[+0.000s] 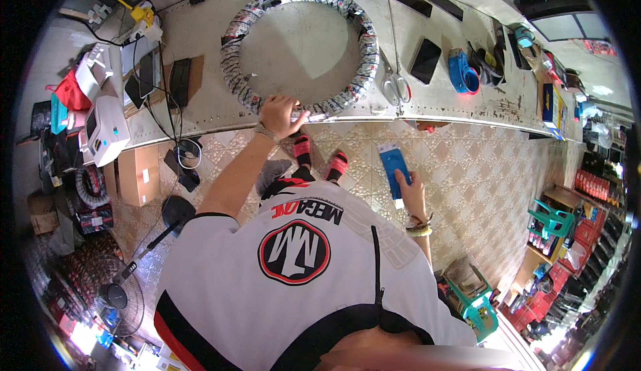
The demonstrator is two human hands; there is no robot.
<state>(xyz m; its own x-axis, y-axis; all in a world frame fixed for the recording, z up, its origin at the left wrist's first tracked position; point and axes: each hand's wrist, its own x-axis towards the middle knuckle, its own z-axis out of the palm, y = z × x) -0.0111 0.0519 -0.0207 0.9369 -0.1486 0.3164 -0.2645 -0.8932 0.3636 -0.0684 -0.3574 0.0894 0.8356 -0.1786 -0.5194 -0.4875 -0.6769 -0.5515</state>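
Observation:
A large ring (230, 61), probably a tire, lies on the pale worktable, wound all round with printed wrapping in white, grey and dark tones. My left hand (279, 115) grips its near side at the table's front edge, fingers curled over the wrapping. Away from the table and to the right, my right hand (410, 189) holds a flat blue packet (390, 164) with whitish ends, thumb across its face. What the packet contains does not show. Scissors with pale handles (395, 91) lie just right of the ring.
A dark phone (425, 61) and a blue roll (462, 72) lie on the table's right part. Cables, a white boxy device (107, 131) and a cardboard box (139, 176) crowd the left. A standing fan (113, 296) is behind left; green stools (551, 220) stand right.

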